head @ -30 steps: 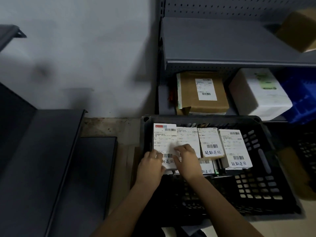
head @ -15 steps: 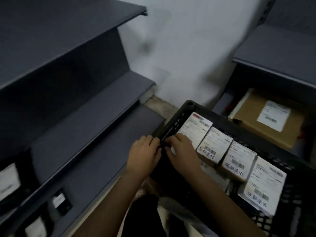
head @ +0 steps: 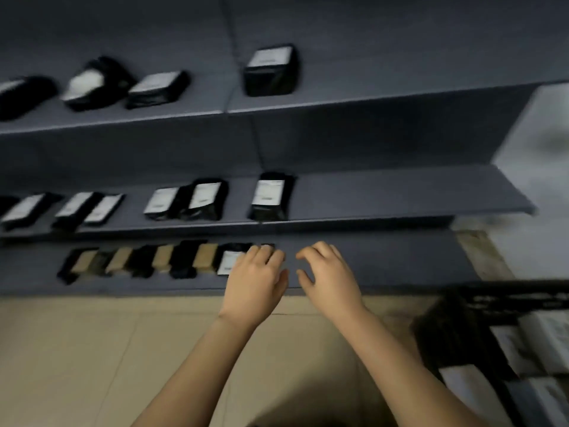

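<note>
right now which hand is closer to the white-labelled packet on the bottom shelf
Left. The left hand overlaps the packet at its right edge; the right hand hovers over bare shelf further right.

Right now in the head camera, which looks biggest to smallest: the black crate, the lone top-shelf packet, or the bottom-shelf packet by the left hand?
1. black crate, nearest and cut off by the edge.
2. top-shelf packet.
3. bottom-shelf packet by the left hand, partly hidden, so unsure.

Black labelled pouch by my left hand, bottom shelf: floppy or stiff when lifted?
Probably soft: the black pouch looks like glossy plastic film, so it may sag and feel slick. It lies flat on the bottom shelf, so it should slide, not roll.
</note>
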Tool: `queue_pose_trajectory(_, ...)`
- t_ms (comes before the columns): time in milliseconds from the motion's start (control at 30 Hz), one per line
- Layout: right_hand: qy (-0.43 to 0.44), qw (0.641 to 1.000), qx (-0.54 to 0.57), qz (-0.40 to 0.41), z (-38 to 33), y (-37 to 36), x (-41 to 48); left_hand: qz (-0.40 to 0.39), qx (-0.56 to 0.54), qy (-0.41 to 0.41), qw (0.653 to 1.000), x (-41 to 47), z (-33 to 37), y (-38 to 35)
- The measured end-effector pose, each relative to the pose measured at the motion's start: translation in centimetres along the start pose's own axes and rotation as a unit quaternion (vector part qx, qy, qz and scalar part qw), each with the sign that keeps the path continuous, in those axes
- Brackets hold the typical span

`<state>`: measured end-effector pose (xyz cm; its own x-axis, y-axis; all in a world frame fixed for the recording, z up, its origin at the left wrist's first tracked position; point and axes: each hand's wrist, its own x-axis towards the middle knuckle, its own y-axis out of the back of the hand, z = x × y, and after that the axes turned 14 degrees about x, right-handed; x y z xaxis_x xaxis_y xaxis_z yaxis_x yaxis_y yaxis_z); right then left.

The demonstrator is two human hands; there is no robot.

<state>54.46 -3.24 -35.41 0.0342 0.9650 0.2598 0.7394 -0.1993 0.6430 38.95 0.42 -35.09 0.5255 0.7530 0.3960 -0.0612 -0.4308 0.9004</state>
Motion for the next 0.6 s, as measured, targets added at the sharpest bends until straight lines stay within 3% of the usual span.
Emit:
queue_pose_trajectory(100,0.07,0.995,0.008,-0.073,-7.2,-7.0,1.2,-0.009,0.043,0.101,0.994,-6.5,-8.1,2.2)
queue_pose_trajectory(267,0.153,0.976,0.015,-0.154,-17.5,-17.0,1.6,-0.011,0.086,0.204,0.975,-15.5,-18.3,5.3)
queue_pose_trajectory(600,0.275,0.924,0.044,-0.263,-38.3,-35.6,0.8,-0.029,0.172,0.351,0.92,-33.4,-38.1,11.8)
